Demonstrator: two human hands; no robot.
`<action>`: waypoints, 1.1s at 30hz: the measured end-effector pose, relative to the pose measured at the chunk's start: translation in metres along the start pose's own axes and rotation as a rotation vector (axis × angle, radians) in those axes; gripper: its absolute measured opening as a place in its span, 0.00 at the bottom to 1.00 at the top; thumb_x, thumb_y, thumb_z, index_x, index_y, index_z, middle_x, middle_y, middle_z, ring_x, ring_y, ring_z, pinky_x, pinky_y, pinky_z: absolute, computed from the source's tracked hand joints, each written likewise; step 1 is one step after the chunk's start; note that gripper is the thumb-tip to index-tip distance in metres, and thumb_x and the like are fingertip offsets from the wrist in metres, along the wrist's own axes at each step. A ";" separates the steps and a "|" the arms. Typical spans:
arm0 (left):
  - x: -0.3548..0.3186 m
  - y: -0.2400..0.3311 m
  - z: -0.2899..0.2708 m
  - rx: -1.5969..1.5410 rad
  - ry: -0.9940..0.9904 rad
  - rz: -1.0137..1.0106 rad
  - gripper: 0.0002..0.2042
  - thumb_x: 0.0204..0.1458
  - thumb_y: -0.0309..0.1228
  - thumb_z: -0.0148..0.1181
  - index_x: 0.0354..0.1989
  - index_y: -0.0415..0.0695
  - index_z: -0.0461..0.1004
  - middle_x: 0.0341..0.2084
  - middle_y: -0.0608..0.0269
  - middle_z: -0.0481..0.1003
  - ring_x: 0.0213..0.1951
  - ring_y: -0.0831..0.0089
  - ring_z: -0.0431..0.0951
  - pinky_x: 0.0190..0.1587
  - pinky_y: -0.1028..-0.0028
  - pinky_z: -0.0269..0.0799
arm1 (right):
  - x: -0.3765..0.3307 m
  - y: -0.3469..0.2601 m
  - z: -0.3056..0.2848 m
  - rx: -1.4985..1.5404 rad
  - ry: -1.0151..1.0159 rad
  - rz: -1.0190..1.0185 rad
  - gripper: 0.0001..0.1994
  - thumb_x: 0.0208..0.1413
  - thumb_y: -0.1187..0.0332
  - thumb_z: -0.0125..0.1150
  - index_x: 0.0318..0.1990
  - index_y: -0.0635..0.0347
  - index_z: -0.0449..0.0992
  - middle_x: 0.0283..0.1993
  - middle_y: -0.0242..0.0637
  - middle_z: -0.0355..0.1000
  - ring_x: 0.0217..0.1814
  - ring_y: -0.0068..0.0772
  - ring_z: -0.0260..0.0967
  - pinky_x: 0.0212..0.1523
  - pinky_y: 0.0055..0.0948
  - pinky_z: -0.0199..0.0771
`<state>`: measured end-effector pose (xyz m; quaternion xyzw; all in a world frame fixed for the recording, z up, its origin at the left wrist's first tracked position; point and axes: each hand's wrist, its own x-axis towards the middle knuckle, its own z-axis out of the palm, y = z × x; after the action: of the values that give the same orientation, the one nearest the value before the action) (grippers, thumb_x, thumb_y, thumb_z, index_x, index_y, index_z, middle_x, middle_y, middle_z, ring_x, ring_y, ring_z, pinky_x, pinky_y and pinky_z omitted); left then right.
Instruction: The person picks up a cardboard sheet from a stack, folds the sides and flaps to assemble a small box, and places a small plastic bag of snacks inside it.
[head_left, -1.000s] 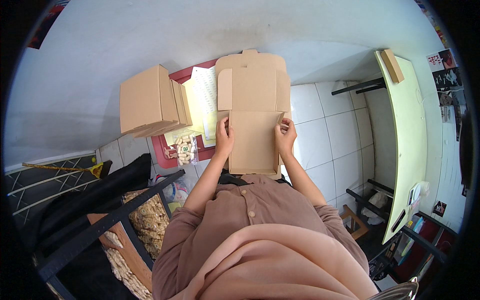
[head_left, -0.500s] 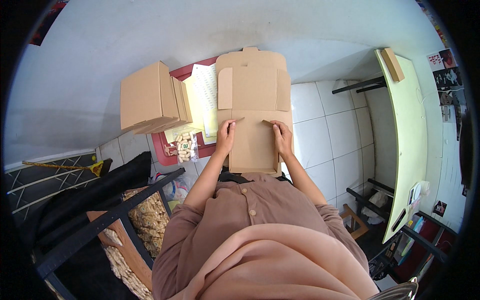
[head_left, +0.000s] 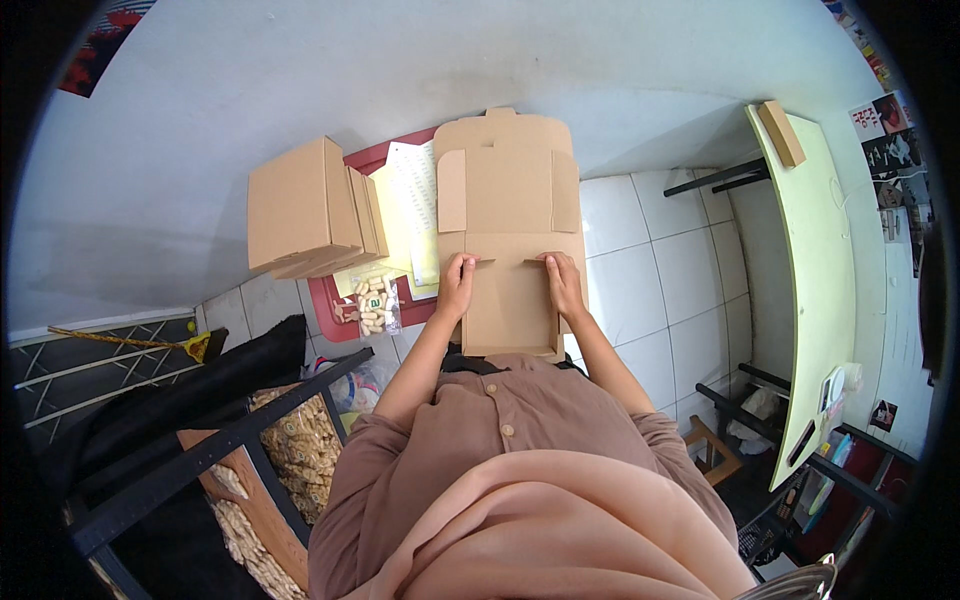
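Observation:
A brown cardboard box [head_left: 510,315], partly folded, lies before me with its low walls raised at the near end. Its lid [head_left: 505,195] stretches flat away from me, side flaps spread and a small tab at the far edge. My left hand [head_left: 458,285] grips the left side wall at its far corner, fingers closed around the short end flap, which points inward. At the opposite corner my right hand [head_left: 566,283] pinches the right wall and its inward flap. A gap separates the two flaps. The fingertips are partly hidden behind the cardboard.
Left of the box, a red low table [head_left: 330,310] holds stacked cardboard boxes [head_left: 300,205], printed sheets [head_left: 412,200] and a clear pack of pale capsule-shaped pieces [head_left: 375,305]. A pale yellow tabletop [head_left: 805,290] stands at right. Black metal bars [head_left: 220,445] cross the lower left.
Both hands have brought the two short flaps further inward, so they now lie nearly in line across the box. The whole view has shifted slightly.

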<state>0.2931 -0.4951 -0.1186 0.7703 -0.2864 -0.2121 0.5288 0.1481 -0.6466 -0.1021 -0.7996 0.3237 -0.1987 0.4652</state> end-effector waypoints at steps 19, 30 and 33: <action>0.015 -0.042 -0.007 -0.140 -0.052 -0.121 0.12 0.50 0.36 0.50 0.34 0.38 0.69 0.42 0.49 0.65 0.47 0.61 0.64 0.52 0.70 0.57 | 0.017 0.005 0.002 0.459 0.016 0.452 0.27 0.48 0.71 0.49 0.58 0.66 0.53 0.51 0.41 0.61 0.50 0.29 0.59 0.51 0.25 0.59; 0.011 0.002 -0.004 0.181 0.147 -0.227 0.11 0.52 0.31 0.48 0.31 0.36 0.58 0.26 0.46 0.67 0.31 0.55 0.70 0.35 0.62 0.63 | 0.018 0.012 -0.001 -0.058 0.222 0.424 0.12 0.45 0.69 0.49 0.35 0.70 0.63 0.33 0.50 0.67 0.37 0.36 0.67 0.38 0.31 0.66; 0.015 0.001 -0.006 0.150 0.130 -0.339 0.12 0.51 0.33 0.49 0.33 0.35 0.59 0.27 0.45 0.68 0.33 0.55 0.70 0.37 0.63 0.64 | 0.025 0.006 -0.001 0.202 0.237 0.459 0.18 0.44 0.69 0.50 0.42 0.70 0.60 0.38 0.51 0.67 0.41 0.39 0.67 0.42 0.31 0.66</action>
<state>0.3078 -0.5014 -0.1164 0.8569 -0.1330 -0.2258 0.4439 0.1631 -0.6673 -0.1067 -0.6260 0.5271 -0.2117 0.5343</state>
